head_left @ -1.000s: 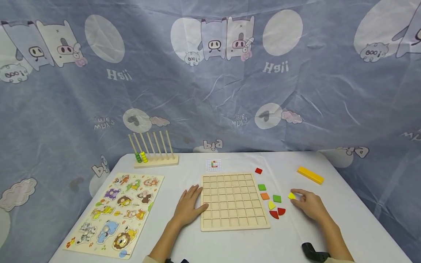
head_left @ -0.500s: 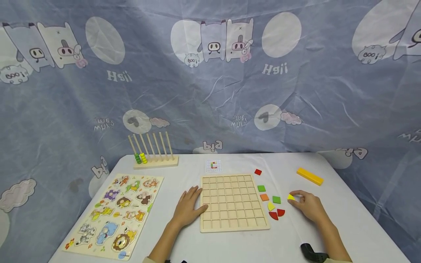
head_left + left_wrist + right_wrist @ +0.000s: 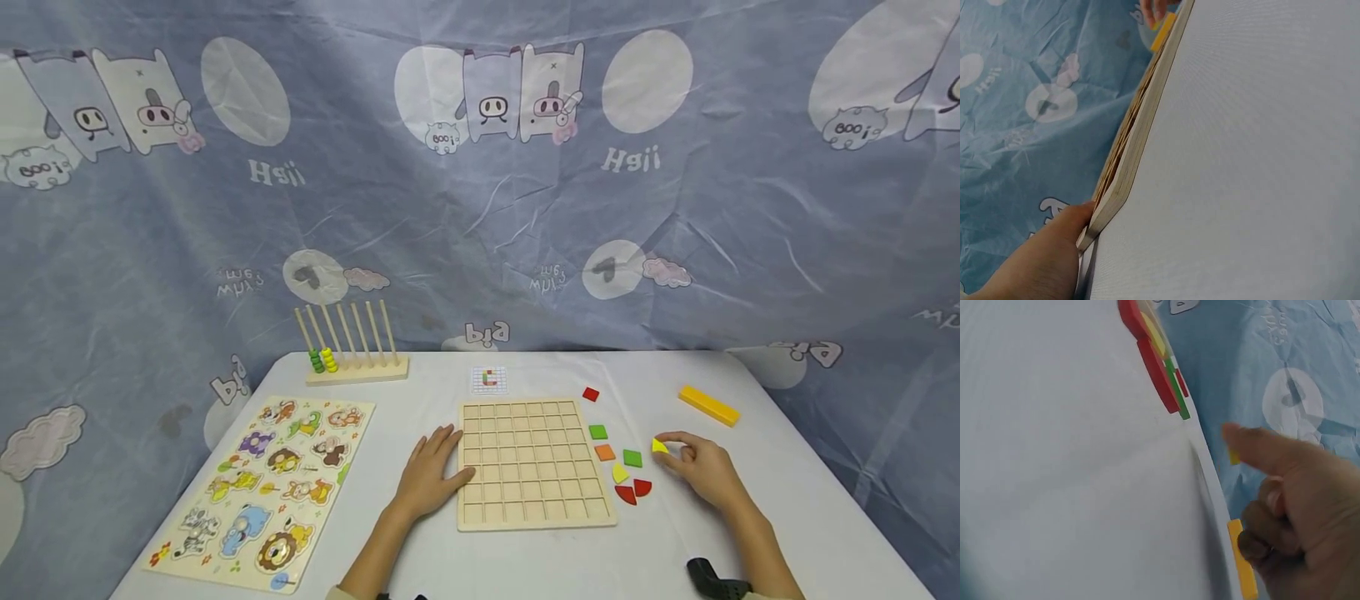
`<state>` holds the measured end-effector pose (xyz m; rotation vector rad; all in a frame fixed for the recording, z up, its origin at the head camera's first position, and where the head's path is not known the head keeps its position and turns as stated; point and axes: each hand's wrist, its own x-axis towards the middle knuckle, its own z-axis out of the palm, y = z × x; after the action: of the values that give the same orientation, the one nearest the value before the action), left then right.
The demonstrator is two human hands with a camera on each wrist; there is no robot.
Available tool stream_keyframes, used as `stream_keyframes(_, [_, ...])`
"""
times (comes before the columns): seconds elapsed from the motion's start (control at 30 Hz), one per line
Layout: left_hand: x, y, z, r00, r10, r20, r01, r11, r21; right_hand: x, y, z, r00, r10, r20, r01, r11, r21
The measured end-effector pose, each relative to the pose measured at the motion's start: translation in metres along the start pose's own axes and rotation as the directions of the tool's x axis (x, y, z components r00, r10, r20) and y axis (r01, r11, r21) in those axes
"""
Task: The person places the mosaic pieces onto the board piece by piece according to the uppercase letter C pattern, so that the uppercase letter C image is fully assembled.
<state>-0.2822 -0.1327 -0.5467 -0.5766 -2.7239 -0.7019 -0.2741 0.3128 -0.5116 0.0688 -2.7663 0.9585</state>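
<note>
A person sits at a white desk (image 3: pixel 525 567) with both forearms reaching forward. The grid board (image 3: pixel 532 462), a pale wooden tray of small square cells, lies flat at the near centre, and every cell that shows is bare, so no piece has yet been set in it; by that, the filling of the board looks barely begun.

The left hand (image 3: pixel 429 475) lies flat beside the board's left edge, fingers straight and relaxed, fingertips touching the rim. The left wrist view shows the same contact edge-on.

The right hand (image 3: pixel 701 468) rests on the desk well right of the board, its fingers pinching a small yellow piece (image 3: pixel 659 447) at the fingertips. The piece looks flat and wedge-like, with one pointed corner; its full outline is partly hidden by the fingers.

Between that hand and the board lie the loose pieces: two red quarter-rounds (image 3: pixel 633 491) nearest, then a yellow wedge (image 3: pixel 619 473), a green square (image 3: pixel 632 457), an orange square (image 3: pixel 604 452), another green square (image 3: pixel 597 432) and, farthest, a red square (image 3: pixel 590 394).

Farther right lies a yellow bar (image 3: pixel 708 405). Just beyond the board sits a small pattern card (image 3: pixel 489 379). At left lies an animal puzzle (image 3: pixel 262 487), and behind it a peg rack (image 3: pixel 352 350) with a few beads. A printed blue cloth (image 3: pixel 480 183) hangs at the back.
</note>
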Motion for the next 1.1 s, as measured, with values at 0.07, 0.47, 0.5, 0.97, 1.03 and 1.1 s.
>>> stream_keyframes(0.07, [0.000, 0.001, 0.000, 1.000, -0.002, 0.006, 0.002, 1.000, -0.007, 0.002, -0.009, -0.001, 1.000, -0.026, -0.015, 0.026, 1.000, 0.016])
stream_keyframes(0.47, [0.000, 0.002, -0.003, 0.999, -0.009, 0.032, 0.010, 0.999, -0.046, 0.036, -0.092, 0.023, 0.972, -0.227, -0.058, 0.234, 0.959, 0.160])
stream_keyframes(0.5, [-0.001, 0.002, -0.002, 0.999, -0.009, 0.032, 0.011, 0.999, -0.043, 0.039, -0.099, 0.026, 0.967, -0.248, -0.052, 0.253, 0.955, 0.157])
stream_keyframes(0.97, [-0.002, 0.001, -0.002, 0.999, -0.015, 0.034, 0.017, 0.998, -0.053, 0.068, -0.142, 0.088, 0.954, -0.293, 0.064, 0.283, 0.950, 0.130])
stream_keyframes(1.03, [-0.001, 0.001, -0.002, 0.999, -0.015, 0.030, 0.016, 0.998, -0.056, 0.069, -0.143, 0.094, 0.958, -0.275, 0.081, 0.264, 0.956, 0.127])
stream_keyframes(1.1, [-0.001, 0.001, -0.002, 1.000, -0.015, 0.026, 0.017, 0.998, -0.058, 0.069, -0.143, 0.098, 0.966, -0.234, 0.106, 0.221, 0.968, 0.120])
